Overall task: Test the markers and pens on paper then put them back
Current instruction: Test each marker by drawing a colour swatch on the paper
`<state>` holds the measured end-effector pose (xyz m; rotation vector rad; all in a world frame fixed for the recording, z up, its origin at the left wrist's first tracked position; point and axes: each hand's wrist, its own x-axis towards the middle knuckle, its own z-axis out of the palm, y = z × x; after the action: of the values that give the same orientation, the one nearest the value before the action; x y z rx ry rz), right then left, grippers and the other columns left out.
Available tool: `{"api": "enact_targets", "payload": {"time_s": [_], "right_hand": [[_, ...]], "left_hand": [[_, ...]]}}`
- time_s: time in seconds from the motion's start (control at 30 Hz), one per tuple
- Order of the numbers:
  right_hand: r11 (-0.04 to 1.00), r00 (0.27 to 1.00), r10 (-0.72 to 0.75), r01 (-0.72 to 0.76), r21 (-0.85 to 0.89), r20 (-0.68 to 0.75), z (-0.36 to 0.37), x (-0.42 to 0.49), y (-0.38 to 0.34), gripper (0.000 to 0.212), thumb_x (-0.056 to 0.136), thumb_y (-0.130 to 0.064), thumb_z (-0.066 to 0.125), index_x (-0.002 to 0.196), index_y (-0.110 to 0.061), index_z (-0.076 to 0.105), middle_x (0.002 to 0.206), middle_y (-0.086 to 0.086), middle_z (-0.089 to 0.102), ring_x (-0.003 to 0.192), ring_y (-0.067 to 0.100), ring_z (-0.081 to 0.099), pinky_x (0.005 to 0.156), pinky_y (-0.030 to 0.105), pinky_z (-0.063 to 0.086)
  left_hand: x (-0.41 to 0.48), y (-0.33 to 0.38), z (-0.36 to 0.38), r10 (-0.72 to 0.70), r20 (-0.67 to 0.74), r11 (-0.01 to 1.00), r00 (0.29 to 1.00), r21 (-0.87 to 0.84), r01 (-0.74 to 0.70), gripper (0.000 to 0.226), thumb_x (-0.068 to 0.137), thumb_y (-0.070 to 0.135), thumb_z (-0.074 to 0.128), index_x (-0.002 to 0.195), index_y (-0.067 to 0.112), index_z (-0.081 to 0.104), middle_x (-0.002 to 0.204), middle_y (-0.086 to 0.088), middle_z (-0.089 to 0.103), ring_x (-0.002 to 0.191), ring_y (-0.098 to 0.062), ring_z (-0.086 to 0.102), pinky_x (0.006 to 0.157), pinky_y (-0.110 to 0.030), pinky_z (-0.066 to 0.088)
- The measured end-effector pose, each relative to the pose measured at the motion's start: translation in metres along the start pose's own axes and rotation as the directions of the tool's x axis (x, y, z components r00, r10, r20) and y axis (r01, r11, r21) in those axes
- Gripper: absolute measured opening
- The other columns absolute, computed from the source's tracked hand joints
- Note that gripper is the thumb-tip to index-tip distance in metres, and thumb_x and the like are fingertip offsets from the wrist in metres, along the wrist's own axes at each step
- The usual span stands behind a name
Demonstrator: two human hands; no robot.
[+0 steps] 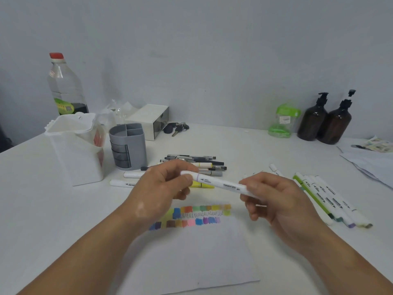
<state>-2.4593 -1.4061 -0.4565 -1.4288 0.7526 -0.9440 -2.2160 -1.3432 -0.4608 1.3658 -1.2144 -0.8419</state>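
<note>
Both hands hold one white marker (219,184) level above the paper (191,252). My left hand (161,188) pinches its left cap end, and my right hand (274,199) grips its right end. Rows of colour swatches (191,216) cross the top of the sheet. A pile of pens and markers (197,165) lies beyond the hands. More white markers (327,199) lie side by side to the right. Two other white markers (122,183) lie left of the pile.
A grey pen holder (128,143) and a white bin (78,150) stand at the left. Behind them are a clear bottle (66,86) and a white box (148,118), with keys (176,127) beside it. Two brown pump bottles (325,122), a green jar (282,122) and loose papers (372,158) occupy the right.
</note>
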Motion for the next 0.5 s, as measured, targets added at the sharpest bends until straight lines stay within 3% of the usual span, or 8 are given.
{"api": "enact_targets", "payload": {"time_s": [0.03, 0.1, 0.2, 0.27, 0.4, 0.5], "right_hand": [[0.992, 1.000, -0.002, 0.003, -0.124, 0.005, -0.001, -0.001, -0.001, 0.003, 0.084, -0.018, 0.077, 0.085, -0.017, 0.079, 0.072, 0.008, 0.073, 0.053, 0.017, 0.057, 0.050, 0.025, 0.049], [0.946, 0.999, 0.006, 0.007, -0.323, 0.039, 0.001, -0.003, 0.001, 0.013, 0.089, -0.015, 0.079, 0.087, -0.027, 0.077, 0.068, 0.005, 0.073, 0.052, 0.015, 0.055, 0.050, 0.024, 0.048], [0.833, 0.997, -0.007, 0.050, -0.551, 0.080, 0.011, -0.006, 0.005, 0.011, 0.087, -0.032, 0.080, 0.088, -0.040, 0.073, 0.072, -0.006, 0.073, 0.051, 0.007, 0.053, 0.052, 0.018, 0.043], [0.771, 0.996, -0.053, 0.087, -0.631, 0.073, 0.018, -0.007, 0.008, 0.008, 0.084, -0.039, 0.080, 0.083, -0.039, 0.071, 0.075, -0.014, 0.070, 0.048, 0.003, 0.050, 0.051, 0.014, 0.041], [0.610, 0.991, -0.103, -0.006, -0.793, -0.087, 0.014, -0.003, 0.006, 0.015, 0.081, -0.042, 0.076, 0.069, -0.035, 0.069, 0.059, -0.018, 0.062, 0.056, 0.000, 0.054, 0.053, 0.016, 0.042], [0.448, 0.968, -0.069, -0.184, -0.875, -0.239, 0.001, 0.002, 0.008, 0.015, 0.081, -0.046, 0.073, 0.072, -0.034, 0.068, 0.064, -0.014, 0.063, 0.073, -0.001, 0.059, 0.057, 0.021, 0.044]], "left_hand": [[0.001, 0.000, -0.002, -0.009, -0.021, 1.000, 1.000, 0.013, 0.010, 0.022, 0.097, 0.017, 0.062, 0.098, 0.035, 0.076, 0.080, 0.000, 0.072, 0.075, -0.017, 0.066, 0.086, -0.043, 0.059], [0.001, -0.002, -0.002, 0.008, -0.024, 0.996, 1.000, 0.093, -0.005, 0.020, 0.097, 0.021, 0.063, 0.099, 0.038, 0.074, 0.082, 0.002, 0.072, 0.077, -0.018, 0.067, 0.087, -0.044, 0.059], [-0.003, -0.003, 0.008, 0.031, 0.061, 0.982, 0.998, 0.186, -0.042, 0.020, 0.097, 0.025, 0.062, 0.102, 0.042, 0.072, 0.082, 0.007, 0.071, 0.076, -0.014, 0.067, 0.075, -0.043, 0.063], [-0.005, -0.001, 0.012, 0.026, 0.083, 0.985, 0.996, 0.168, -0.040, 0.023, 0.098, 0.025, 0.061, 0.105, 0.045, 0.069, 0.081, 0.009, 0.069, 0.073, -0.010, 0.067, 0.065, -0.038, 0.064], [0.000, -0.005, 0.005, 0.089, 0.033, 0.958, 0.995, 0.272, -0.095, 0.026, 0.093, 0.024, 0.068, 0.108, 0.045, 0.064, 0.084, 0.011, 0.071, 0.075, -0.006, 0.065, 0.072, -0.033, 0.060], [0.005, -0.013, -0.002, 0.148, -0.081, 0.882, 0.986, 0.462, -0.095, 0.014, 0.093, 0.028, 0.068, 0.101, 0.040, 0.068, 0.081, 0.019, 0.068, 0.077, -0.001, 0.063, 0.067, -0.011, 0.048]]}}
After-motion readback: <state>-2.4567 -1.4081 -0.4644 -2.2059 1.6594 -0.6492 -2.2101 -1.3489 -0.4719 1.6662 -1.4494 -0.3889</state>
